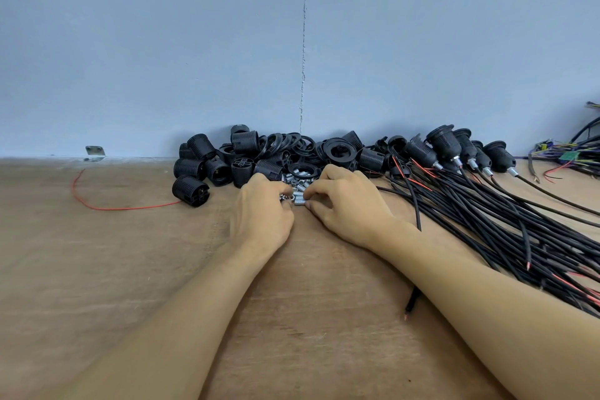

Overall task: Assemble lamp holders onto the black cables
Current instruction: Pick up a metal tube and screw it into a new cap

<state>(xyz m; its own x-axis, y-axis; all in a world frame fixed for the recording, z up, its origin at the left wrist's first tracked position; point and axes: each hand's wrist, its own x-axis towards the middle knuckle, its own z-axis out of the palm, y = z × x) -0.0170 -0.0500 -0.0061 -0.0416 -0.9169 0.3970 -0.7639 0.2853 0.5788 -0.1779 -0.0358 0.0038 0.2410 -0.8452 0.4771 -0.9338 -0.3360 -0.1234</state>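
Black lamp holder shells & rings [256,153] are lying heaped at far centre of the table [97,253], against the wall [162,42]. Black cables [487,221] are fanning out to the right, w/ several finished holders [444,146] sitting on their far ends. Just near of the heap, small threaded metal tubes [293,178] are lying in a cluster. Left hand [259,209] & right hand [347,204] are both resting at it, fingers curled, tips touching tubes; can't tell if either is gripping one. A loose red wire [97,206] is lying at left.
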